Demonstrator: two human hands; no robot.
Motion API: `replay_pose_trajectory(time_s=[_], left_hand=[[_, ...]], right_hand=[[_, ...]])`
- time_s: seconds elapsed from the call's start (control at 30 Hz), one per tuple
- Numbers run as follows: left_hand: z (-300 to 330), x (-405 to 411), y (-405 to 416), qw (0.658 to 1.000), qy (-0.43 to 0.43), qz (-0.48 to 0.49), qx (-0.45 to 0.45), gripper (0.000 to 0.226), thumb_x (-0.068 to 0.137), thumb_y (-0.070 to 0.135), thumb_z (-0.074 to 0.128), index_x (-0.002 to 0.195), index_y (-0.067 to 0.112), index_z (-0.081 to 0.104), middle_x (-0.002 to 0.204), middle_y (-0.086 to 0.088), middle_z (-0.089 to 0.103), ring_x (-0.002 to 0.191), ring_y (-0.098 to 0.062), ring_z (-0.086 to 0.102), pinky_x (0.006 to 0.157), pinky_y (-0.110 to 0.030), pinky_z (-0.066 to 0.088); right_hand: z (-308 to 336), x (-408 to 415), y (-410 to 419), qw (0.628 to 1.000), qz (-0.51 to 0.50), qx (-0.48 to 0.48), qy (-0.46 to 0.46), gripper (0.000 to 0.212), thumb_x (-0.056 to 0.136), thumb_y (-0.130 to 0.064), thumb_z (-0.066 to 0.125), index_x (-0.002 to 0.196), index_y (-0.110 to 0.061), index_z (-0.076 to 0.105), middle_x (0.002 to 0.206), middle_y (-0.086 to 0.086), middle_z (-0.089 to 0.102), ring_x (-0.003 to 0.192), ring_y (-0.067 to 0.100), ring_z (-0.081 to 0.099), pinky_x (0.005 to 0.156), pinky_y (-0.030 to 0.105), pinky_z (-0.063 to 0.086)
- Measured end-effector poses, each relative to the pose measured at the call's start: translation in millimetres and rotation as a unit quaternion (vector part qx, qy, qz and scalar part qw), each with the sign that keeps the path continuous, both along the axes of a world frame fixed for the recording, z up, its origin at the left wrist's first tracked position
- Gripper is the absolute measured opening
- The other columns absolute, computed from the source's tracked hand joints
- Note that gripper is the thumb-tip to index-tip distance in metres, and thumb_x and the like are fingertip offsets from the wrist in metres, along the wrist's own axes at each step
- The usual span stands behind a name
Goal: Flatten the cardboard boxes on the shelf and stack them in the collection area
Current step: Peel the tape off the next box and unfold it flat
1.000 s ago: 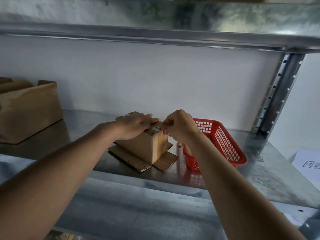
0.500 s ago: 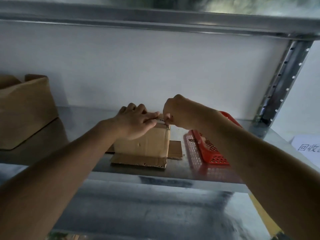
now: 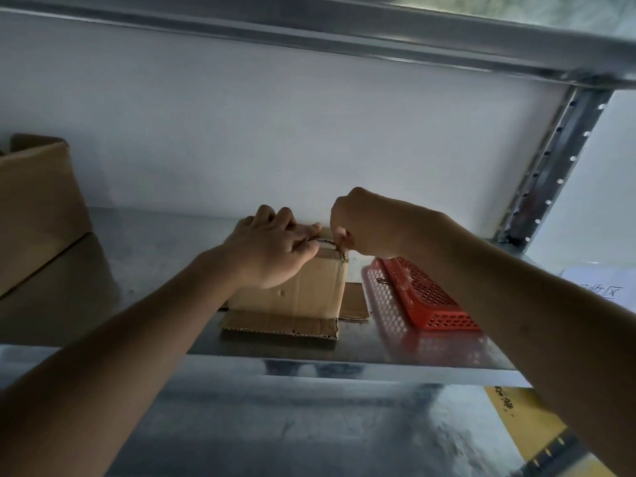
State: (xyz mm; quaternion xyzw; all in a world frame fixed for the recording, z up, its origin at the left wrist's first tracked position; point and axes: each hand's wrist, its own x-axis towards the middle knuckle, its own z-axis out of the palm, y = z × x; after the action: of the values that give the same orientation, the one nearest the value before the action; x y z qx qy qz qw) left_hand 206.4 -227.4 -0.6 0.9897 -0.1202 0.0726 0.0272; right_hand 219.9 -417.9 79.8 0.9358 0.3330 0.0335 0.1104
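Two bare forearms reach up from the lower corners of the frame to a small cardboard box (image 3: 306, 287) standing on a galvanised metal shelf (image 3: 144, 256), its bottom flaps splayed flat on the metal in front and to the right. The left hand (image 3: 272, 249) lies palm-down over the box's top left side, knuckles raised, fingers (image 3: 303, 235) curled over the upper edge and gripping it. The right hand (image 3: 364, 225), wrist bent downward, pinches something thin at the top right corner of the box between thumb and fingertips; what it pinches is too small to tell. A red plastic mesh basket (image 3: 426, 297) sits just beside the box on the right. A larger cardboard box (image 3: 34, 208) stands well apart at the left end of the shelf, against the white wall (image 3: 275, 132).
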Motion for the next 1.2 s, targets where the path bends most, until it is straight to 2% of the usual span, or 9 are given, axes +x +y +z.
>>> replay_pose_trajectory(time_s=[0.1, 0.2, 0.33, 0.43, 0.57, 0.73, 0.9, 1.03, 1.2], left_hand=[[-1, 1, 0, 1.000, -0.008, -0.002, 0.005, 0.061, 0.102, 0.067, 0.008, 0.159, 0.049, 0.022, 0.146, 0.003, 0.035, 0.140, -0.025, 0.024, 0.116, -0.048, 0.028], [-2, 1, 0, 1.000, -0.012, -0.003, 0.003, 0.061, 0.100, 0.066, 0.009, 0.156, 0.049, 0.027, 0.145, 0.004, 0.036, 0.139, -0.024, 0.025, 0.115, -0.049, 0.030], [-1, -2, -1, 1.000, -0.013, -0.005, 0.005, 0.067, 0.097, 0.068, 0.003, 0.158, 0.047, 0.024, 0.144, 0.003, 0.036, 0.137, -0.024, 0.026, 0.114, -0.050, 0.031], [1, -4, -2, 1.000, -0.011, -0.006, 0.008, 0.074, 0.093, 0.068, -0.001, 0.160, 0.046, 0.020, 0.144, 0.003, 0.037, 0.136, -0.024, 0.027, 0.112, -0.050, 0.032], [2, -1, -4, 1.000, -0.018, 0.001, 0.018, 0.062, 0.103, 0.064, 0.005, 0.161, 0.046, 0.017, 0.149, 0.003, 0.036, 0.139, -0.025, 0.027, 0.113, -0.050, 0.031], [1, -1, -4, 1.000, -0.012, 0.006, 0.016, 0.065, 0.100, 0.065, 0.004, 0.161, 0.047, 0.014, 0.150, 0.003, 0.035, 0.140, -0.026, 0.025, 0.114, -0.051, 0.031], [0, -1, -4, 1.000, -0.013, 0.009, 0.012, 0.067, 0.097, 0.066, 0.003, 0.161, 0.049, 0.013, 0.146, 0.007, 0.035, 0.136, -0.022, 0.024, 0.113, -0.048, 0.031], [0, 1, -2, 1.000, -0.012, 0.009, -0.005, 0.063, 0.100, 0.067, 0.006, 0.160, 0.051, 0.015, 0.147, 0.009, 0.035, 0.137, -0.021, 0.023, 0.115, -0.048, 0.028], [1, 0, 0, 1.000, 0.000, 0.003, -0.011, 0.067, 0.097, 0.070, 0.005, 0.160, 0.051, 0.016, 0.147, 0.014, 0.035, 0.136, -0.018, 0.022, 0.116, -0.045, 0.026]], right_hand=[[-1, -3, 6, 0.998, 0.015, -0.041, -0.035, 0.013, 0.096, -0.003, 0.060, 0.095, -0.011, 0.070, 0.085, 0.004, 0.064, 0.074, 0.021, 0.067, 0.070, 0.035, 0.058], [-2, -5, 9, 0.997, 0.029, -0.044, -0.052, 0.012, 0.098, -0.018, 0.063, 0.087, -0.015, 0.058, 0.076, -0.002, 0.051, 0.065, 0.015, 0.056, 0.065, 0.033, 0.052], [-4, -3, 2, 0.998, 0.031, -0.031, -0.037, 0.013, 0.093, -0.024, 0.071, 0.098, -0.013, 0.070, 0.090, 0.001, 0.065, 0.078, 0.017, 0.064, 0.072, 0.033, 0.058], [-5, 1, -10, 0.999, 0.035, 0.026, -0.010, 0.013, 0.091, -0.023, 0.073, 0.102, -0.016, 0.074, 0.097, -0.002, 0.067, 0.088, 0.018, 0.067, 0.081, 0.036, 0.058], [-16, 4, -22, 0.993, 0.042, 0.111, -0.014, 0.012, 0.092, -0.018, 0.076, 0.101, -0.011, 0.074, 0.098, 0.000, 0.068, 0.088, 0.015, 0.066, 0.082, 0.036, 0.058], [-40, -1, -25, 0.978, -0.003, 0.202, -0.049, 0.013, 0.101, -0.015, 0.063, 0.105, -0.007, 0.073, 0.100, 0.008, 0.073, 0.086, 0.019, 0.069, 0.079, 0.037, 0.060], [-70, -11, -26, 0.934, -0.112, 0.338, -0.022, 0.019, 0.095, 0.002, 0.061, 0.086, -0.003, 0.077, 0.080, 0.011, 0.074, 0.077, 0.026, 0.071, 0.072, 0.045, 0.061], [-86, -16, -28, 0.879, -0.131, 0.459, 0.020, 0.021, 0.091, 0.008, 0.059, 0.079, 0.002, 0.076, 0.074, 0.011, 0.075, 0.069, 0.023, 0.075, 0.069, 0.049, 0.062], [-93, -16, -23, 0.861, -0.127, 0.492, -0.010, 0.023, 0.092, 0.003, 0.061, 0.087, -0.009, 0.080, 0.080, 0.003, 0.077, 0.072, 0.024, 0.074, 0.072, 0.044, 0.061]])
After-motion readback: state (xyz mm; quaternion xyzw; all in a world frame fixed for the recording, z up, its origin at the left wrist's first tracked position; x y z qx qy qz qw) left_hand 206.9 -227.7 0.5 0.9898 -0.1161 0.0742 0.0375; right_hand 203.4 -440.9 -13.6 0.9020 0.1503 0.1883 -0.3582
